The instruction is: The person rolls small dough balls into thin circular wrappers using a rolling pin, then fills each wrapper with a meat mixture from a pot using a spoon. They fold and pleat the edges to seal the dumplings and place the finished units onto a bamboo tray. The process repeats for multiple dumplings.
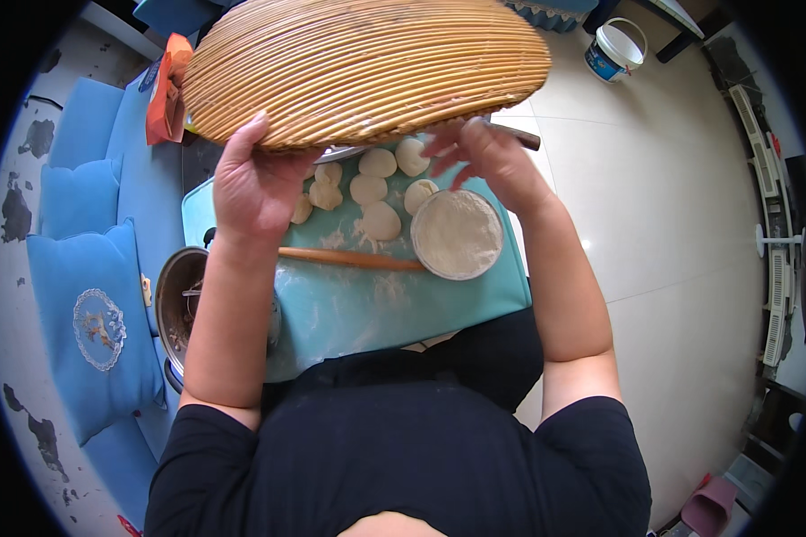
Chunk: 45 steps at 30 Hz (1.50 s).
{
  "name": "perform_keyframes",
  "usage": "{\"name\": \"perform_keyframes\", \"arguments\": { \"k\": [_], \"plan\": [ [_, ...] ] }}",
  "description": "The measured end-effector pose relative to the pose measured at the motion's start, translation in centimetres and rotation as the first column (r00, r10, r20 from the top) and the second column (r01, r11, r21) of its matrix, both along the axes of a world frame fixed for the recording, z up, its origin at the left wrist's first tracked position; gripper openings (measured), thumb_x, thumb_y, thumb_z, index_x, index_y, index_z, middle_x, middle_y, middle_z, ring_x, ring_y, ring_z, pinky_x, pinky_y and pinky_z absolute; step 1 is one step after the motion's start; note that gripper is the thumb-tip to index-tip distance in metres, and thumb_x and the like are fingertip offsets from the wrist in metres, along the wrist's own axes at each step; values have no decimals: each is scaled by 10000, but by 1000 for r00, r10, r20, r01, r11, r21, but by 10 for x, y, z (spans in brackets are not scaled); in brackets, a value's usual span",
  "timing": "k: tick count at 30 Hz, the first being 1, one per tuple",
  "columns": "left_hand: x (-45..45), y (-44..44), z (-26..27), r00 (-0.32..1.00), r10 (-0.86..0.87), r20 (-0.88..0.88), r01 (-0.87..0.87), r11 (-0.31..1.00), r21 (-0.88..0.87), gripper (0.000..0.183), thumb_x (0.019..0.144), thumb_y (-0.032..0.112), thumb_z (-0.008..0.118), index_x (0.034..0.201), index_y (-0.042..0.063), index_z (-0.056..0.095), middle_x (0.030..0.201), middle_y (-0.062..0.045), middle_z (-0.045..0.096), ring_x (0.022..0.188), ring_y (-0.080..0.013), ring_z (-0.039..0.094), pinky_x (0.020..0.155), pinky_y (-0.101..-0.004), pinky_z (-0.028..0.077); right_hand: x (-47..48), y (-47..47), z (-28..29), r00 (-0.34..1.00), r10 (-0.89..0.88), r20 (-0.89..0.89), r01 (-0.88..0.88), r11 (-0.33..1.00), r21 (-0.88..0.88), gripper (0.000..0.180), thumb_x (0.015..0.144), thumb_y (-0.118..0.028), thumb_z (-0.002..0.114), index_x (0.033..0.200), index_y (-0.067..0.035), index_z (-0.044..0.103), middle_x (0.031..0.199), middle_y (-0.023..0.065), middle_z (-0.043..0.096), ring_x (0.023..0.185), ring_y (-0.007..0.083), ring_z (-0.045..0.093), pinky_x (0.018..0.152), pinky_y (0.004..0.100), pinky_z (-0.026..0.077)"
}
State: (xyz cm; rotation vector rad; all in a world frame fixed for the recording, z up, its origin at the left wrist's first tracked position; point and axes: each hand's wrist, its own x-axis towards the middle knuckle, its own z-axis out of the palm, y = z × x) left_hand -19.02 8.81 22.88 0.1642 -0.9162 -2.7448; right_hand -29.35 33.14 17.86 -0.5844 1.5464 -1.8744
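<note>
A round tray of bound plant stalks (369,74) is raised and tilted above the table. My left hand (258,181) grips its near left edge, thumb on top and fingers underneath. Blurred, my right hand (487,154) has its fingers apart just below the near right edge; contact with the tray is unclear. Beneath lie several dough pieces (369,190) on a floured turquoise tabletop (349,309). A bowl of flour (458,233) stands below my right hand. A wooden rolling pin (349,258) lies crosswise, its left part hidden behind my left forearm.
Left of the table is a metal pot (168,295) with brown contents and a utensil, partly covered by my forearm. A dark wooden handle (520,136) juts out by my right hand. A blue sofa (138,161) with cushions and an orange bag (168,94) are at left; a white bucket (616,50) stands far right.
</note>
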Motion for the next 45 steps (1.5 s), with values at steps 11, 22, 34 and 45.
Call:
{"name": "perform_keyframes", "arguments": {
  "k": [11,22,34,45],
  "plan": [
    [87,-54,16,986,123,-111,-116,991,64,441,855,72,516,1266,-29,392,1248,-194,494,1165,-319,485,1017,-497,377,62,2,-132,634,498,-592,422,418,804,167,817,-105,493,892,-74,639,1017,158,574,926,317,587,804,394,478],
    [165,-145,24,904,248,-349,-186,962,201,382,896,70,481,1254,-42,410,1276,-197,480,1196,-312,467,1025,-489,384,-45,-49,-34,937,-224,269,145,948,284,108,853,-93,563,934,-28,594,619,-16,488,456,61,382,409,209,314],
    [223,-206,21,811,548,-206,-524,836,160,496,878,61,508,1336,-10,332,1336,-185,423,1234,-316,421,1051,-491,350,-179,-280,-18,972,-4,-235,154,769,621,72,855,-108,570,881,-74,627,588,-10,490,427,75,380,379,232,267],
    [231,-223,7,739,670,-66,-660,741,124,484,873,84,518,1321,1,356,1334,-177,426,1236,-307,418,1035,-520,356,-201,-242,-7,885,462,-57,-11,144,990,129,839,-120,510,900,-68,612,614,2,501,479,96,442,408,250,324]
  ]
}}
